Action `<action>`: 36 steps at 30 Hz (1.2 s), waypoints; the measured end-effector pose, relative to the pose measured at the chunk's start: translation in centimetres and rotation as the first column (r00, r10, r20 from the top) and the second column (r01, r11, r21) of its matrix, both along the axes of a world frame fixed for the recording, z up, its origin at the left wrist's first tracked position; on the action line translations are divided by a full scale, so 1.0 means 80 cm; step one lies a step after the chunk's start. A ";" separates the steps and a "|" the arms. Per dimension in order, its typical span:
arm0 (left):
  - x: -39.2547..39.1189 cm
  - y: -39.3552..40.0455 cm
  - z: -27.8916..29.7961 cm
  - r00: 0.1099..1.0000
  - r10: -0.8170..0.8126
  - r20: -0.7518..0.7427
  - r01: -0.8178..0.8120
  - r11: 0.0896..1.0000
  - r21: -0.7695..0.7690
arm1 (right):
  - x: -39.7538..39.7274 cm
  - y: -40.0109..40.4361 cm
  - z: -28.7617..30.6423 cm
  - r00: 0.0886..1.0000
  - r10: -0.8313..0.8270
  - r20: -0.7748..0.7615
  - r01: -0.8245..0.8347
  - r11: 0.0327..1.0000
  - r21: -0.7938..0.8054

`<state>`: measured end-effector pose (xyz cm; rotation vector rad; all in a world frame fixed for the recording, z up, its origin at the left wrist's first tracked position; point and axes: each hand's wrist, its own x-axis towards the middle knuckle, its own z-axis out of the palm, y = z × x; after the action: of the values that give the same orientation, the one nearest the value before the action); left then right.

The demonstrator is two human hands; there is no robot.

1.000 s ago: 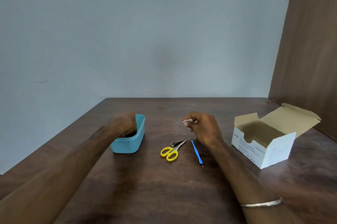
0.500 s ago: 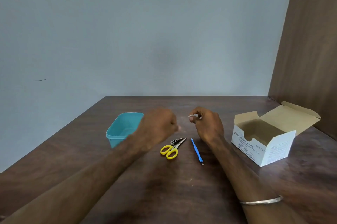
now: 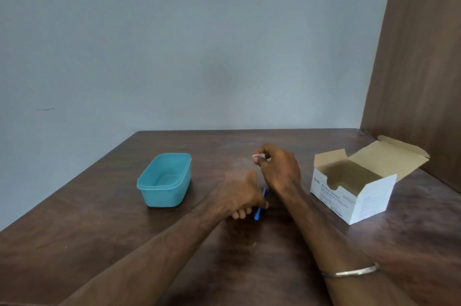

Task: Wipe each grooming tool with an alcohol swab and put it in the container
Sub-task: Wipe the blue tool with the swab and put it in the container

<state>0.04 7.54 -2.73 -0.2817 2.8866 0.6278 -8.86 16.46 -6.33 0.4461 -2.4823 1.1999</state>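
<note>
My left hand (image 3: 239, 193) is down on the table with its fingers curled around the thin blue grooming tool (image 3: 258, 213), whose blue ends stick out above and below the fingers. That hand hides the yellow scissors. Just behind it, my right hand (image 3: 279, 171) hovers above the table and pinches a small white alcohol swab (image 3: 256, 155) between thumb and fingertips. The teal container (image 3: 149, 188) stands open to the left of both hands; what lies in it cannot be seen.
An open white alcohol swab box (image 3: 361, 202) with its flaps up sits at the right, near a brown wood panel (image 3: 419, 68). The dark wooden table (image 3: 224, 255) ends at a grey wall behind. A metal bangle (image 3: 349, 272) is on my right wrist.
My left hand left the teal container, crossed to the right and came down over the scissors and blue tool. The blue tool now lies at a different angle. My right hand barely moved.
</note>
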 end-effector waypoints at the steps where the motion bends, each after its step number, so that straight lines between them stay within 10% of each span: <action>1: -0.001 -0.002 0.000 1.000 0.009 0.016 -0.009 1.000 0.013 | 0.000 0.000 0.000 1.000 0.000 -0.006 0.000 1.000 -0.002; 8: 0.000 -0.025 0.005 0.981 0.073 -0.179 -0.048 0.989 0.137 | -0.007 0.003 -0.001 1.000 -0.024 0.020 0.027 0.975 -0.221; 17: -0.016 -0.069 -0.016 0.753 0.193 -0.630 0.069 0.928 0.366 | 0.010 -0.001 0.007 0.950 0.248 0.190 -0.076 0.774 -0.629; 36: -0.023 -0.086 -0.045 0.649 0.192 -0.736 0.173 0.905 0.389 | 0.008 -0.011 0.012 0.806 0.561 0.187 -0.171 0.524 -0.835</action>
<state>-1.78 0.69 -6.29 0.0735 3.3488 1.7334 -8.18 15.58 -5.38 0.5023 -1.8389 2.6761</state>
